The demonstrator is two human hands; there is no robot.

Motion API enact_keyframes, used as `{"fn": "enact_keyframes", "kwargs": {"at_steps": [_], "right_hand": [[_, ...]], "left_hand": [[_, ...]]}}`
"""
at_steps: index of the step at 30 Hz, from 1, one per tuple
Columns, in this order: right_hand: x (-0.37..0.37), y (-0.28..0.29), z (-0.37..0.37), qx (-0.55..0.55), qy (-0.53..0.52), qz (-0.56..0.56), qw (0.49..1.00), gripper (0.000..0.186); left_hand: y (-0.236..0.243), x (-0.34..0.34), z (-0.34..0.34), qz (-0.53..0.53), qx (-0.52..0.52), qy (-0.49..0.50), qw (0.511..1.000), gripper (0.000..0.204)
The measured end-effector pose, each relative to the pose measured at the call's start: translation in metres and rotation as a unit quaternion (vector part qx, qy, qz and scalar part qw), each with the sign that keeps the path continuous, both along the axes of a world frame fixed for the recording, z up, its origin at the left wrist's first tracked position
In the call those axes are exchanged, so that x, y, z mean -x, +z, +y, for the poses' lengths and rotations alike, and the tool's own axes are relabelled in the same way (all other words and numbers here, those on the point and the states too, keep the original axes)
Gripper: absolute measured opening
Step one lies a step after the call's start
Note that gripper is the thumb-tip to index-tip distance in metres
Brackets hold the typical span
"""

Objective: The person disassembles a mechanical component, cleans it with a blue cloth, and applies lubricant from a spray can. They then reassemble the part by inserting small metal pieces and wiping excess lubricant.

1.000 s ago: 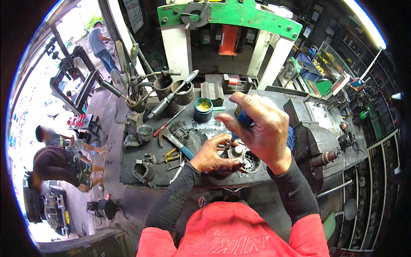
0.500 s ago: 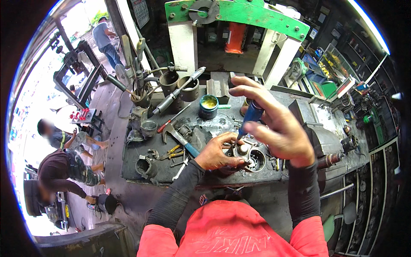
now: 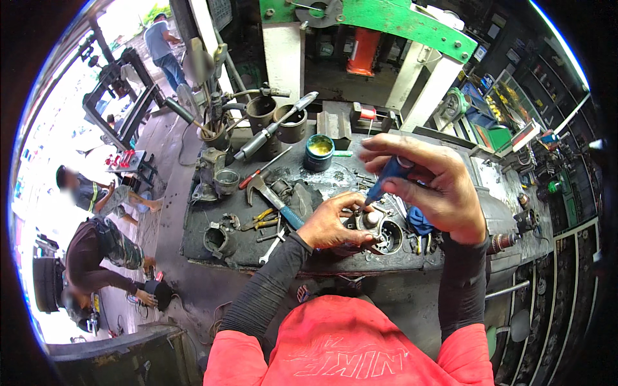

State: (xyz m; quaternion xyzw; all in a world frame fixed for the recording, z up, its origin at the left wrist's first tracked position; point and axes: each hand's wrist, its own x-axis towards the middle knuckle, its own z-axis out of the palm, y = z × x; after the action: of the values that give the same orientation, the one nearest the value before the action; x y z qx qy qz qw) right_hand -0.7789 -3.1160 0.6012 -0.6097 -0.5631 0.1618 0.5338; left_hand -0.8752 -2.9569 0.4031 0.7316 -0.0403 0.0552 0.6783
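Around a blue screwdriver (image 3: 389,175), held tilted above the bench, the fingers of my right hand (image 3: 444,186) are curled. Its tip end comes down beside my left hand (image 3: 331,222), against or just above a round metal end cover (image 3: 371,219); I cannot tell if it touches. My left hand grips this cover at its left side, thumb along the near edge. An open metal housing (image 3: 391,239) with parts inside lies right beside the cover. A blue cloth (image 3: 420,220) sits beyond the housing, partly behind my right wrist.
Left of my hands lie a claw hammer (image 3: 275,201), pliers (image 3: 265,220), a wrench (image 3: 273,246) and a hollow metal ring part (image 3: 220,240). Farther back stand a grease tub (image 3: 319,153) and a green-and-white press frame (image 3: 380,22). A person (image 3: 103,257) bends over at the left.
The view has shifted slightly, and the blue cloth now shows. My right hand has turned and moved a little right and down with the screwdriver; my left hand keeps its grip.
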Motion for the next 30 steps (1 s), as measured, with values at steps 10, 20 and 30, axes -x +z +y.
{"fn": "enact_keyframes", "kwargs": {"at_steps": [10, 20, 30], "right_hand": [[0.000, 0.009, -0.005, 0.055, -0.027, -0.045, 0.997, 0.052], [-0.015, -0.023, 0.007, 0.015, -0.119, -0.150, 0.981, 0.051], [-0.045, -0.066, -0.003, -0.022, -0.271, -0.288, 0.918, 0.044]], "left_hand": [[-0.002, -0.001, 0.000, -0.041, -0.044, 0.005, 0.998, 0.061], [-0.010, -0.002, -0.004, -0.109, -0.053, 0.056, 0.991, 0.060], [-0.014, -0.003, -0.005, -0.109, -0.042, 0.065, 0.991, 0.057]]}}
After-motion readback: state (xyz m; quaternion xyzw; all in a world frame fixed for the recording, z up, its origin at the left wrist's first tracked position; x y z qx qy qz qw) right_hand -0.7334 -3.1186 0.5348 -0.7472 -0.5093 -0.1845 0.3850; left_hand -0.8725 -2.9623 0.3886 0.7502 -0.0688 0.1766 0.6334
